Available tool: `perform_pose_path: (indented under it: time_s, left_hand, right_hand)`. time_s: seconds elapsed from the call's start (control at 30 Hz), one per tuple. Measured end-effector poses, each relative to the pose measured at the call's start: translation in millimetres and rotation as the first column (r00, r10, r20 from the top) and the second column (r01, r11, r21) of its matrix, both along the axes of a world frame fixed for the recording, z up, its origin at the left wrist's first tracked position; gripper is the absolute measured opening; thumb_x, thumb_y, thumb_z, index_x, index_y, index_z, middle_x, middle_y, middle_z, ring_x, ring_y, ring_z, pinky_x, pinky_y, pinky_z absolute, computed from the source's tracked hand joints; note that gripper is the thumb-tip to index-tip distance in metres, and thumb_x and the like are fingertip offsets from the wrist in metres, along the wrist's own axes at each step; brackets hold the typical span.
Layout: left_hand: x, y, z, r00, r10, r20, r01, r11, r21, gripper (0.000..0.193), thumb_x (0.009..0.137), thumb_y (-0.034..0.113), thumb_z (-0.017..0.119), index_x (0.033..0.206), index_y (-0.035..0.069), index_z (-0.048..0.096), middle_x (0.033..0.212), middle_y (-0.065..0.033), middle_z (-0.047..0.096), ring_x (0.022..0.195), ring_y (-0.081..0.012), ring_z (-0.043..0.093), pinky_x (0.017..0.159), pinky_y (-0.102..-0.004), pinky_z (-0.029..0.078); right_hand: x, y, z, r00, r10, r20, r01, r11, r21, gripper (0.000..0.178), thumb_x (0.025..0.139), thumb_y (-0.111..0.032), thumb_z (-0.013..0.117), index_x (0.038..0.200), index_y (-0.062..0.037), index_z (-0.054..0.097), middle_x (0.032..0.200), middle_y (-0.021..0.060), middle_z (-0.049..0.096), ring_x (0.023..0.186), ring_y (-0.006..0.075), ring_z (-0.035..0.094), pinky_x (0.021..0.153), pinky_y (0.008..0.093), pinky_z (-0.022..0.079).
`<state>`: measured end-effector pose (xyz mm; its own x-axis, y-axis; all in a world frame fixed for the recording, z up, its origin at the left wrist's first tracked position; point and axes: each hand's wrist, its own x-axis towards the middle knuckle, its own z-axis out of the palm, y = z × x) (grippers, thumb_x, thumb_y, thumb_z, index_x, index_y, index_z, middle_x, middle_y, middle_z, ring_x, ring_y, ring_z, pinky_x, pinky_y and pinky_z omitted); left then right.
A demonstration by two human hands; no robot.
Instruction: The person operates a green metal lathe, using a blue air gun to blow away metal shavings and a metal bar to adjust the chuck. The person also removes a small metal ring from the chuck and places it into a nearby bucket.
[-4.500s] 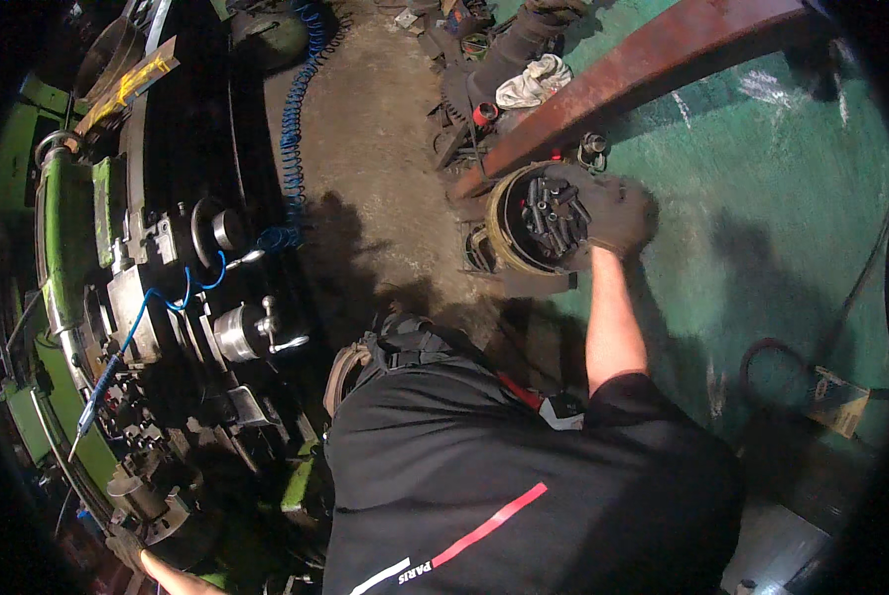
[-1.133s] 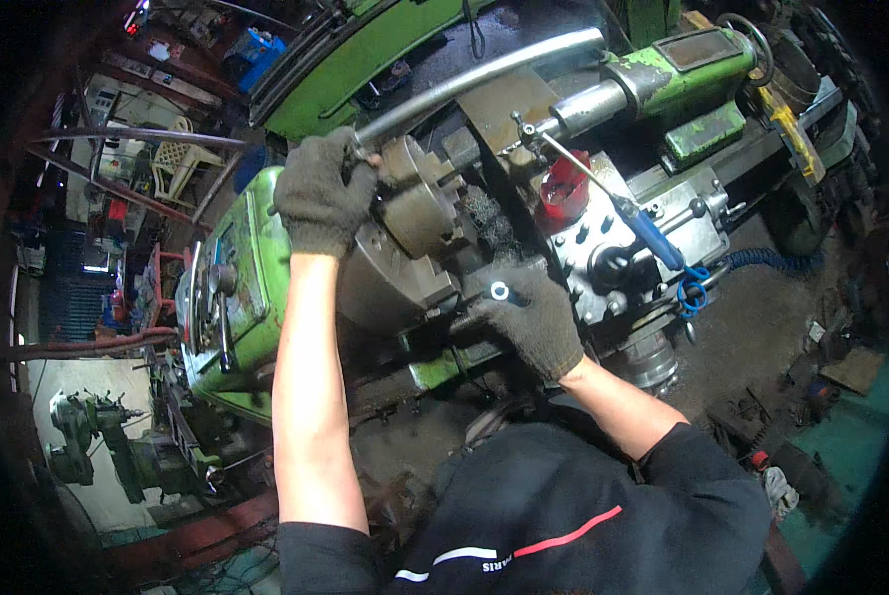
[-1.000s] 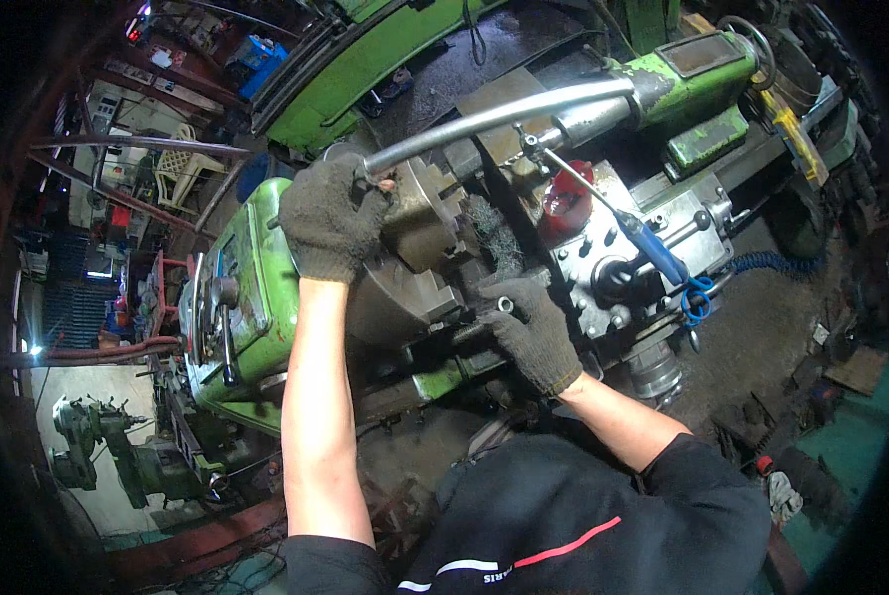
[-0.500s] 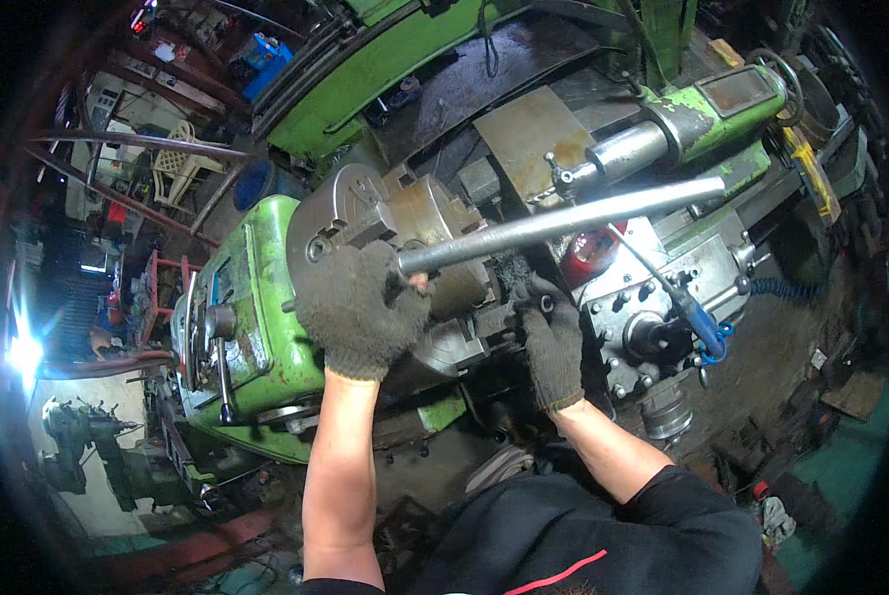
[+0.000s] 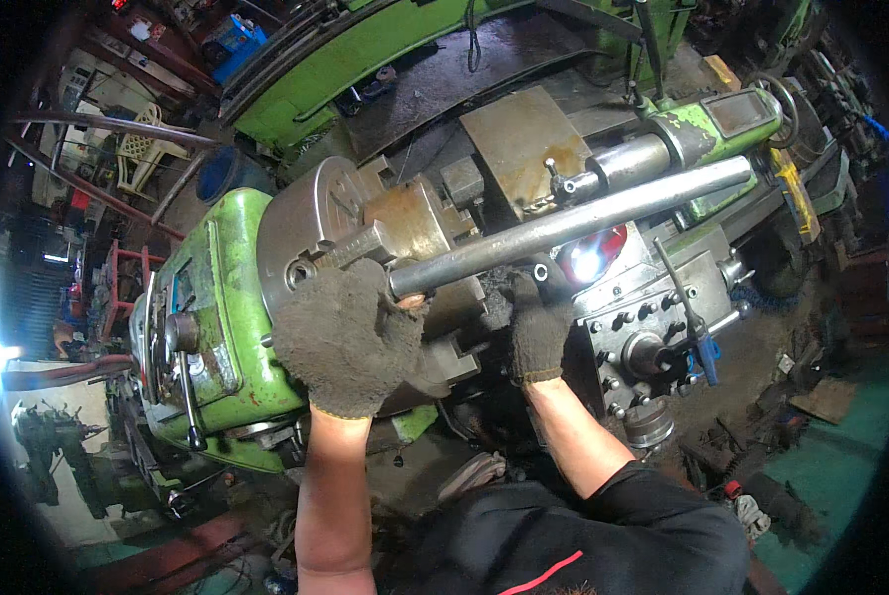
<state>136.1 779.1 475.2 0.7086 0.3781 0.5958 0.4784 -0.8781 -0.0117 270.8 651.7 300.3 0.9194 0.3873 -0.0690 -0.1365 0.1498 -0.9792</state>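
In a dark knitted glove, my left hand (image 5: pixel 345 337) is closed at the near end of a long round steel bar (image 5: pixel 573 226), its thumb just below that end. The bar slants up to the right, across the front of the lathe chuck (image 5: pixel 311 218) and over the tailstock side. Chuck jaws (image 5: pixel 360 246) show just beyond my left hand. My right hand (image 5: pixel 537 332), gloved too, is below the bar's middle. Its fingers are curled around a small metal piece with a round hole in its end (image 5: pixel 541 271); most of that piece is hidden.
The lathe's green headstock (image 5: pixel 226 307) with levers stands left. The green tailstock (image 5: pixel 707 124) is at far right. A bolted tool post (image 5: pixel 648 347) with a blue-handled tool (image 5: pixel 704 352) lies right of my right hand. A flat metal plate (image 5: pixel 524 144) rests behind the bar.
The view has shifted, moving the lathe leftward in the picture. The bar looks larger and its far end reaches further over the tailstock. My right hand has come up closer to the bar.
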Motion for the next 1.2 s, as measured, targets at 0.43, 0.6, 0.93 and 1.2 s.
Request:
perform_pose_path:
  time_s: [0.43, 0.6, 0.93, 1.2]
  left_hand:
    - [2, 4, 1, 0.999, 0.038, -0.008, -0.038, 0.998, -0.048, 0.035, 0.094, 0.042, 0.084, 0.11, 0.012, 0.077, 0.092, -0.0143, 0.074, 0.082, -0.0403, 0.072, 0.073, -0.0506, 0.054]
    - [4, 5, 5, 0.999, 0.048, -0.02, -0.049, 0.998, -0.031, 0.032, 0.096, 0.039, 0.082, 0.109, 0.011, 0.077, 0.093, -0.0159, 0.073, 0.085, -0.0409, 0.072, 0.075, -0.0503, 0.054]
    - [9, 3, 8, 1.0, 0.02, 0.011, -0.02, 0.999, -0.046, 0.029, 0.097, 0.036, 0.081, 0.108, 0.009, 0.077, 0.092, -0.0163, 0.072, 0.083, -0.0414, 0.07, 0.076, -0.0499, 0.055]
    - [7, 7, 5, 1.0, 0.024, 0.019, -0.023, 0.998, -0.053, 0.028, 0.099, 0.035, 0.08, 0.106, 0.008, 0.077, 0.094, -0.0161, 0.073, 0.086, -0.0405, 0.072, 0.078, -0.0494, 0.056]
  right_hand:
    - [50, 64, -57, 0.886, 0.157, -0.436, 0.048, 0.904, 0.425, 0.021, 0.116, -0.024, 0.06, 0.113, -0.0045, 0.067, 0.1, 0.0026, 0.06, 0.077, 0.0101, 0.062, 0.067, 0.028, 0.054]
    - [66, 77, -68, 0.961, -0.018, 0.276, -0.006, 0.996, 0.086, 0.017, 0.115, -0.021, 0.061, 0.107, -0.0076, 0.067, 0.092, 0.0008, 0.06, 0.08, 0.0125, 0.062, 0.068, 0.029, 0.054]
    - [78, 76, -73, 0.996, 0.071, 0.051, -0.082, 0.956, 0.282, 0.016, 0.106, -0.012, 0.065, 0.117, -0.0071, 0.076, 0.093, 0.0031, 0.066, 0.083, 0.0135, 0.067, 0.073, 0.0348, 0.063]
    - [80, 86, -67, 0.917, 0.198, -0.347, 0.011, 0.855, 0.518, 0.022, 0.114, -0.021, 0.056, 0.115, -0.007, 0.073, 0.084, -0.0008, 0.056, 0.075, 0.0136, 0.064, 0.074, 0.0356, 0.068]
